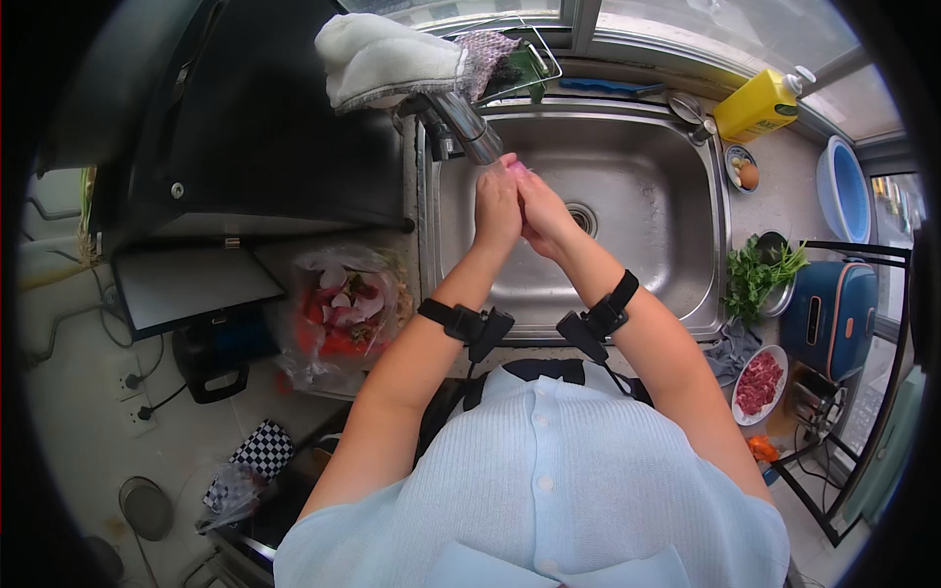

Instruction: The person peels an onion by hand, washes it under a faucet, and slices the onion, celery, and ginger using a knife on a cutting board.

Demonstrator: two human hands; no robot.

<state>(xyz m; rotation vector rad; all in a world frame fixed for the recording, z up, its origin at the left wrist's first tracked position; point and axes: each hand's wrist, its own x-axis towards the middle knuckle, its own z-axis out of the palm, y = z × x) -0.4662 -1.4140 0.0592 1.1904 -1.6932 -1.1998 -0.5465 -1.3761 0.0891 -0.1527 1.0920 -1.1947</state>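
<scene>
Over the stainless steel sink [625, 220], my left hand [498, 209] and my right hand [545, 213] are pressed together under the spout of the chrome faucet [470, 132]. Between the fingertips shows a small pink-purple thing [519, 167], possibly a piece of red onion; my fingers hide most of it. Water appears to run from the spout over the fingers. The drain [583, 219] lies just right of my right hand. Each forearm wears a black strap with a small device.
Left of the sink stands a clear plastic bag of food scraps [345, 301]. Along the right lie a yellow detergent bottle [757, 106], a small bowl with an egg [748, 175], a blue basin [844, 191], leafy herbs [764, 275] and a plate of raw meat [761, 382]. White cloth [397, 62] covers the faucet's back.
</scene>
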